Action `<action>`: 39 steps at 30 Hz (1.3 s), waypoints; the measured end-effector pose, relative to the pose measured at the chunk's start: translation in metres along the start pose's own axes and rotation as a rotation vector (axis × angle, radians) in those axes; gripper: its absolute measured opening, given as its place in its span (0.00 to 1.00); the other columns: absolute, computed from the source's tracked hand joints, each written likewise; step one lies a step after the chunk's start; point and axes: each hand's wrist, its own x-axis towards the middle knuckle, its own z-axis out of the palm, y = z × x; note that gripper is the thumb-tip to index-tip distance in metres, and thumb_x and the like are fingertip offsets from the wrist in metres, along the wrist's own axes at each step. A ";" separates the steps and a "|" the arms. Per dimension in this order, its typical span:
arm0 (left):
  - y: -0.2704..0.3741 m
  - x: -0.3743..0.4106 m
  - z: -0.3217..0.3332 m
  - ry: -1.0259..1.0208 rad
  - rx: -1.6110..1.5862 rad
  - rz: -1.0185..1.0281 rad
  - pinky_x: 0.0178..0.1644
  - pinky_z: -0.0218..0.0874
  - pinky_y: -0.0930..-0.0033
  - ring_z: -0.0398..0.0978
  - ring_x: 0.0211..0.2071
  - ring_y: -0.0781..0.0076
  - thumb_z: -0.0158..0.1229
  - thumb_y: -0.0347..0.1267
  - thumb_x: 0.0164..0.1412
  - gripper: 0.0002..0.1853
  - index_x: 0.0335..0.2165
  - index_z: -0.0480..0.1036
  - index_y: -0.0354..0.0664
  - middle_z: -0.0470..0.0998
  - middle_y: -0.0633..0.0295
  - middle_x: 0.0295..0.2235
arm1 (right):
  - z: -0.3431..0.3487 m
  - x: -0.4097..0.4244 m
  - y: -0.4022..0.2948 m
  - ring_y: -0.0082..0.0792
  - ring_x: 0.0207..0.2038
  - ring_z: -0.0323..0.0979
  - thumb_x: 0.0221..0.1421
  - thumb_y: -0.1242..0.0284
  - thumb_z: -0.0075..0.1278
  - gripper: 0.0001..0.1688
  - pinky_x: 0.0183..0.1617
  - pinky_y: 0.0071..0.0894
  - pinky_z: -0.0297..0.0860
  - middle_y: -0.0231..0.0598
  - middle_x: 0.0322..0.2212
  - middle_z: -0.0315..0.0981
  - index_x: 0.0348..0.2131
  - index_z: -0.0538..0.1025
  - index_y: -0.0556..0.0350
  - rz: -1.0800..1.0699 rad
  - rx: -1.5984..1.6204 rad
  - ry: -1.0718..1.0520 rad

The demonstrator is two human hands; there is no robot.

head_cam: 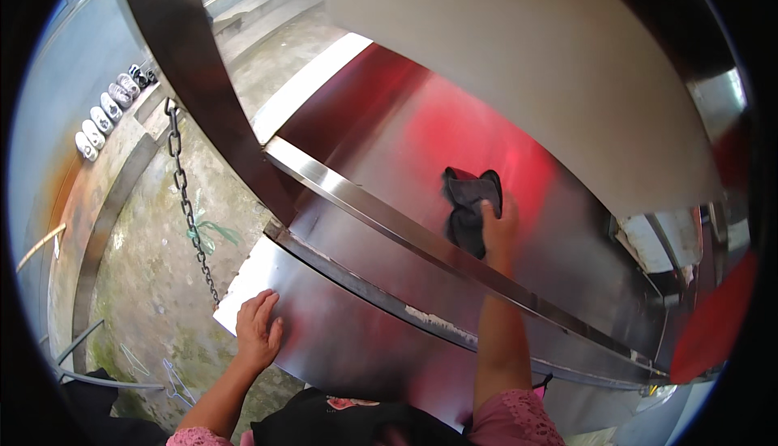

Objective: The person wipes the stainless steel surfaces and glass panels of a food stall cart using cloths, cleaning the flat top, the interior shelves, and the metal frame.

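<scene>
A crumpled dark cloth (471, 209) lies against the shiny stainless-steel counter (377, 172), right of centre. My right hand (501, 224) grips its right side, with the arm reaching under a steel rail (364, 209). At lower left, my left hand (258, 329) rests with fingers spread on the near metal shelf (340, 324), close to its left edge, and holds nothing. Part of my right palm and fingers is hidden by the cloth.
A steel post (200, 75) rises at the left, beside a hanging chain (182, 185). A broad pale panel (516, 69) slants overhead at the right. Several shoes (102, 119) stand on a ledge by the wall. Wire hangers (176, 382) lie on the concrete floor (146, 276).
</scene>
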 end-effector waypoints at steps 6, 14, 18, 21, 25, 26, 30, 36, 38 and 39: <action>-0.004 -0.003 0.016 -0.050 0.229 0.038 0.42 0.56 0.62 0.66 0.40 0.61 0.59 0.32 0.41 0.22 0.40 0.71 0.44 0.69 0.62 0.45 | 0.090 0.020 -0.023 0.45 0.60 0.47 0.46 0.49 0.49 0.42 0.59 0.54 0.45 0.45 0.57 0.52 0.56 0.60 0.44 -0.002 -0.546 -0.034; -0.006 -0.006 0.016 -0.074 0.258 0.015 0.42 0.56 0.62 0.66 0.40 0.61 0.59 0.33 0.40 0.22 0.40 0.71 0.43 0.70 0.61 0.45 | 0.185 0.068 -0.088 0.44 0.39 0.70 0.45 0.77 0.51 0.13 0.45 0.39 0.65 0.42 0.38 0.72 0.36 0.74 0.53 -0.459 -0.163 -0.018; -0.006 -0.005 0.016 -0.061 0.253 0.032 0.42 0.56 0.62 0.66 0.39 0.61 0.59 0.33 0.40 0.22 0.40 0.71 0.44 0.70 0.62 0.45 | 0.211 0.125 -0.131 0.26 0.38 0.66 0.54 0.75 0.47 0.11 0.43 0.26 0.63 0.36 0.35 0.70 0.38 0.71 0.61 0.141 0.794 0.148; -0.005 -0.004 0.015 -0.065 0.270 0.047 0.41 0.56 0.64 0.67 0.38 0.64 0.60 0.34 0.40 0.23 0.40 0.71 0.45 0.70 0.63 0.44 | 0.232 0.145 -0.179 0.27 0.39 0.65 0.53 0.74 0.48 0.16 0.45 0.26 0.62 0.36 0.36 0.69 0.42 0.69 0.58 0.097 1.188 0.068; -0.003 -0.001 0.016 -0.079 0.279 0.060 0.40 0.56 0.64 0.67 0.38 0.65 0.60 0.34 0.40 0.23 0.40 0.71 0.46 0.70 0.64 0.44 | 0.251 0.120 -0.229 0.29 0.39 0.63 0.52 0.76 0.44 0.16 0.45 0.28 0.60 0.36 0.38 0.66 0.44 0.67 0.56 0.126 1.264 -0.048; -0.004 0.000 0.017 -0.083 0.278 0.067 0.40 0.56 0.64 0.67 0.38 0.65 0.60 0.34 0.39 0.23 0.40 0.71 0.46 0.70 0.64 0.44 | 0.253 0.110 -0.227 0.30 0.40 0.63 0.52 0.77 0.43 0.15 0.47 0.28 0.59 0.36 0.38 0.65 0.43 0.67 0.57 0.143 1.275 -0.052; -0.005 -0.006 0.015 -0.084 0.268 0.010 0.44 0.56 0.62 0.66 0.38 0.61 0.59 0.34 0.39 0.23 0.40 0.71 0.44 0.70 0.61 0.44 | 0.243 -0.017 -0.259 0.34 0.36 0.64 0.50 0.78 0.39 0.19 0.39 0.30 0.64 0.45 0.37 0.66 0.44 0.66 0.61 0.169 1.060 -0.062; -0.004 -0.002 0.016 -0.095 0.286 0.046 0.43 0.56 0.62 0.66 0.38 0.61 0.59 0.35 0.40 0.22 0.39 0.72 0.45 0.70 0.62 0.44 | 0.207 -0.124 -0.260 0.39 0.44 0.64 0.45 0.81 0.49 0.16 0.52 0.34 0.58 0.45 0.40 0.65 0.37 0.67 0.62 -0.176 1.057 -0.182; -0.007 -0.005 0.016 -0.087 0.298 0.051 0.41 0.55 0.63 0.66 0.38 0.64 0.59 0.36 0.40 0.22 0.40 0.72 0.47 0.70 0.64 0.45 | 0.209 -0.081 -0.260 0.35 0.43 0.63 0.46 0.82 0.47 0.16 0.50 0.31 0.59 0.41 0.38 0.66 0.38 0.66 0.63 -0.420 0.946 -0.123; -0.008 -0.004 0.016 -0.082 0.297 0.058 0.40 0.55 0.64 0.66 0.38 0.65 0.59 0.36 0.40 0.23 0.40 0.72 0.48 0.69 0.65 0.45 | 0.199 -0.055 -0.273 0.34 0.43 0.63 0.47 0.81 0.47 0.16 0.50 0.31 0.59 0.41 0.38 0.66 0.39 0.66 0.62 -0.297 0.983 -0.093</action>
